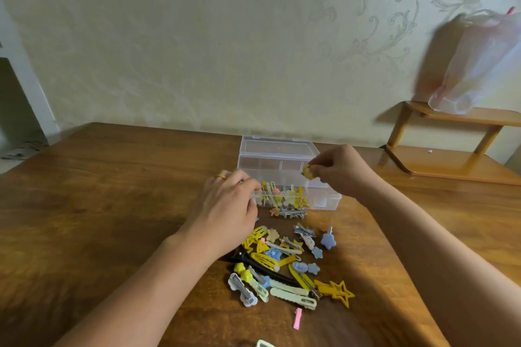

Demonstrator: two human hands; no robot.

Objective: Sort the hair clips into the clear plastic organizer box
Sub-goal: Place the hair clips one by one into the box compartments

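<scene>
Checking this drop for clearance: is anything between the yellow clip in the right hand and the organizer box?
Nothing visible. The right hand pinches the yellow clip directly above the open clear plastic organizer box; its lid is swung back. The left hand rests at the box's near-left corner, off the path.

Wooden table (98,205), brown, visible grain. Patterned cream wallpaper (197,36) behind it. Small 2-tier wooden shelf (451,144) at far right edge of table; translucent plastic bag (479,65), blurred, above its top tier.
</scene>
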